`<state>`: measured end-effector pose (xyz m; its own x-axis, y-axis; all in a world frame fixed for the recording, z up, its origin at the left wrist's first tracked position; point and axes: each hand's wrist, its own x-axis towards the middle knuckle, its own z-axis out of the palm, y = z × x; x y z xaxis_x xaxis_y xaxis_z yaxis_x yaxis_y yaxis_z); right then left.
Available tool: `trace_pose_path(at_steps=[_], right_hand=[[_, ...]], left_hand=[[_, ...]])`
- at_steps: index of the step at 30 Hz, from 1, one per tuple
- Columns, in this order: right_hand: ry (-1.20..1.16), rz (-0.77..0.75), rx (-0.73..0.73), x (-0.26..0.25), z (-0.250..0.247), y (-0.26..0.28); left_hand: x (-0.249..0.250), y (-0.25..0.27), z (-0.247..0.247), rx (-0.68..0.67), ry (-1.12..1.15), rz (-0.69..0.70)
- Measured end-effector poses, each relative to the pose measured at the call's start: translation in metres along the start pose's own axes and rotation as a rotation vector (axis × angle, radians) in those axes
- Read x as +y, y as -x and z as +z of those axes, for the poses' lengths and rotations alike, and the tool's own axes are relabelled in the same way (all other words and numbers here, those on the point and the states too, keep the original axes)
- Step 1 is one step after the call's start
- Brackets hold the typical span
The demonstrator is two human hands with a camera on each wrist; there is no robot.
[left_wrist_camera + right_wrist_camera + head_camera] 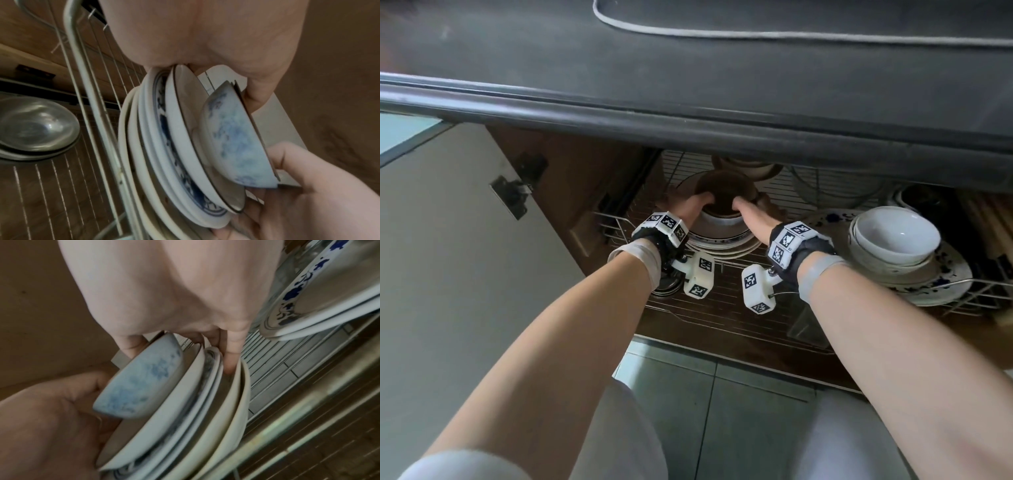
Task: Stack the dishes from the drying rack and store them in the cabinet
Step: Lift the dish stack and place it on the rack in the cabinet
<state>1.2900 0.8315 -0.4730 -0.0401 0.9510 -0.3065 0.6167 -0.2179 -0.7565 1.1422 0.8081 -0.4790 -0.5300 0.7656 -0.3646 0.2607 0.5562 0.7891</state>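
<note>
A stack of plates (722, 241) topped by a pale blue-patterned bowl (722, 197) sits low in the wire basket (722, 308) of the open lower cabinet. My left hand (688, 205) grips the stack's left side and my right hand (753, 208) grips its right side. In the left wrist view the left thumb presses the bowl (236, 138) at its rim, above the plates (164, 146). In the right wrist view a right finger (232, 356) lies between the upper plates (185, 394) and the cream plates beneath, with the thumb on the bowl (139, 378).
The dark countertop edge (688, 113) overhangs the basket closely. To the right stand white bowls (893, 236) on blue-flowered plates (318, 305). More dishes (750, 168) sit behind the stack. A steel bowl (35, 125) lies at the left. The cabinet door (448, 240) hangs open at the left.
</note>
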Motion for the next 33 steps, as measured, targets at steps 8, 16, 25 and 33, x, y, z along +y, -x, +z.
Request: trace_pose_path(at_steps=[8, 16, 25, 33], right_hand=[[0.118, 0.035, -0.021, 0.0, -0.011, 0.009], [-0.162, 0.038, -0.048, 0.016, -0.009, 0.0], [-0.252, 0.174, -0.146, -0.009, -0.032, 0.092], [0.001, 0.344, -0.37, -0.044, -0.083, 0.186]], left_hand=[[-0.005, 0.003, 0.011, -0.031, 0.001, 0.019], [-0.009, 0.003, 0.017, -0.003, 0.079, 0.002], [-0.009, 0.083, -0.019, 0.049, 0.126, -0.12], [0.017, 0.179, -0.086, -0.107, 0.059, -0.289]])
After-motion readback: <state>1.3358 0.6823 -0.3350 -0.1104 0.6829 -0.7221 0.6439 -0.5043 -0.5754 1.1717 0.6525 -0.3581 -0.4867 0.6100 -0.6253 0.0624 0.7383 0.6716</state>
